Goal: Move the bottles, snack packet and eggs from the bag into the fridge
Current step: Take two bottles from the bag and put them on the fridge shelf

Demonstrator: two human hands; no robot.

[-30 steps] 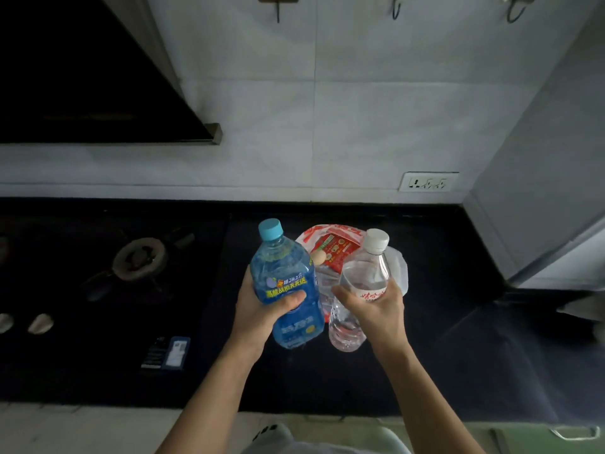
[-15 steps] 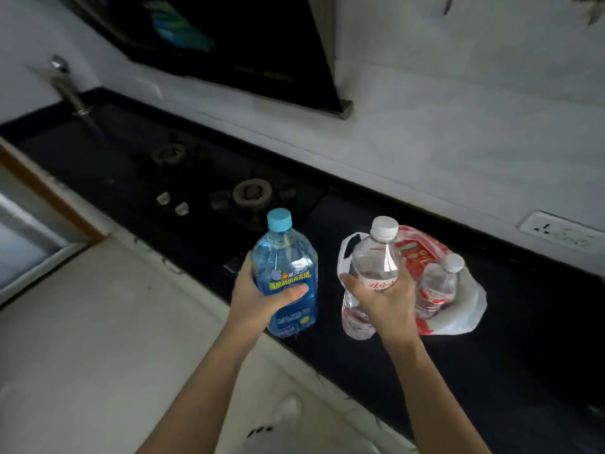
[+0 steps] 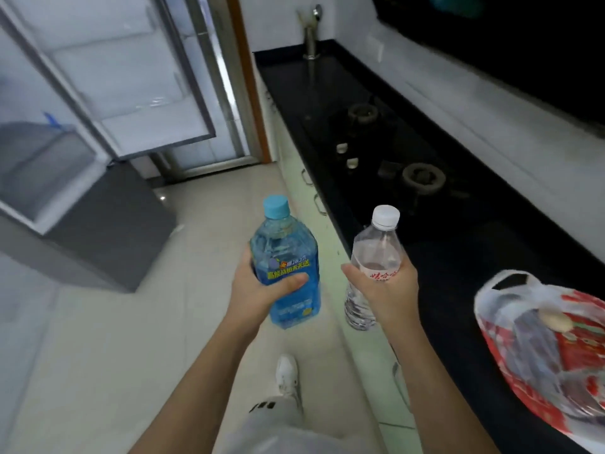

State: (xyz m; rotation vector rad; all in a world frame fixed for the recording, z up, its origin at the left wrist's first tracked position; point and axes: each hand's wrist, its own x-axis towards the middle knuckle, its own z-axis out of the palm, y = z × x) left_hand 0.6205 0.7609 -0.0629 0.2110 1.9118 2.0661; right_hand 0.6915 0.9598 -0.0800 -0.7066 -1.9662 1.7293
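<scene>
My left hand [image 3: 262, 290] grips a blue bottle [image 3: 284, 257] with a light-blue cap, held upright over the floor. A clear water bottle [image 3: 376, 253] with a white cap is held upright in my right hand [image 3: 384, 290], beside the counter's edge. The white and red plastic bag [image 3: 537, 342] lies on the black counter at the right, behind my right arm; an egg [image 3: 555, 319] and a blurred bottle show in it. The fridge [image 3: 65, 152] stands at the left with its door [image 3: 137, 77] swung open.
A black counter [image 3: 458, 257] runs along the right with a gas hob [image 3: 422, 178] and a tap [image 3: 311, 31] at its far end. Pale floor tiles [image 3: 131, 339] lie between the counter and the fridge. My leg and white shoe [image 3: 288, 375] show below.
My view has swung left from the counter toward the fridge. Both bottles have come away from the bag, which now lies at the right edge.
</scene>
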